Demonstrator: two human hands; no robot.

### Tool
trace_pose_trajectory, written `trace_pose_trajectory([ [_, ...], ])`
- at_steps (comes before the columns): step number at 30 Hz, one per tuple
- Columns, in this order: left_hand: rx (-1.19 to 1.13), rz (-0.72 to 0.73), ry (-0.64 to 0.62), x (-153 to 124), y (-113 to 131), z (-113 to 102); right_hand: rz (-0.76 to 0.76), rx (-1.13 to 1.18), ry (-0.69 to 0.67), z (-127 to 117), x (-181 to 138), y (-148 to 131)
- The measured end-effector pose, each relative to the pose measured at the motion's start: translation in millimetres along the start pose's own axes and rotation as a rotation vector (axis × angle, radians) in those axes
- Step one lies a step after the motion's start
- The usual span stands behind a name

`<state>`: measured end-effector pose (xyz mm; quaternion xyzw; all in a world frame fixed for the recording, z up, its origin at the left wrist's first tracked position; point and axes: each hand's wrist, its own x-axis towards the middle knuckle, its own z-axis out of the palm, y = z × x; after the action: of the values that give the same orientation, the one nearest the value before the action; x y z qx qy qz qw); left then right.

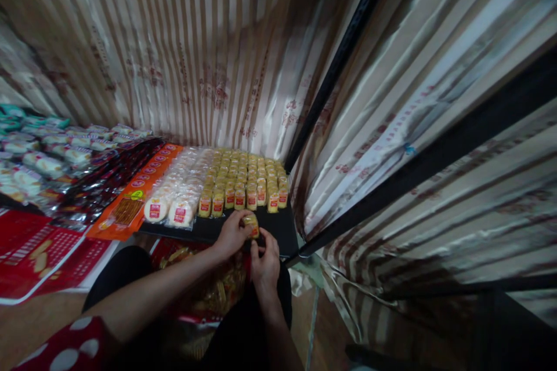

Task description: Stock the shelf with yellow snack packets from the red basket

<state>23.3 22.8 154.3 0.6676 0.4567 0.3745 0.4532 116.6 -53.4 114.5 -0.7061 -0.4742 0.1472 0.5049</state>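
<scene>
Between the fingertips of my left hand is a small yellow wrapped snack pack with a red label, held over the front of the black shelf. My left hand is closed on it. Close beside the pack, on its right, my right hand has its fingers bent and its thumb and forefinger apart; whether a fingertip touches the wrapper I cannot tell. Just beyond my hands stand rows of matching yellow snack packs. Below my forearms, a bag of yellow-wrapped pieces lies partly hidden between my legs.
Left of the rows lie round white wrapped crackers, an orange snack packet, dark shiny packets and white packets. A printed curtain hangs behind. A black frame post rises at the shelf's right end.
</scene>
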Motion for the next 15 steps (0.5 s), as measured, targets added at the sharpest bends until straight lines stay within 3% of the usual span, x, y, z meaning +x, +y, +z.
trace_pose_trajectory([
  [3, 0.151, 0.06, 0.083, 27, 6, 8, -0.081, -0.026, 0.029, 4, 20, 5],
  [7, 0.306, 0.044, 0.102, 54, 10, 18, -0.152, -0.065, 0.036, 12, 42, 14],
  [15, 0.518, 0.064, 0.107, 73, 11, 36, -0.194, -0.184, 0.149, 13, 68, 30],
])
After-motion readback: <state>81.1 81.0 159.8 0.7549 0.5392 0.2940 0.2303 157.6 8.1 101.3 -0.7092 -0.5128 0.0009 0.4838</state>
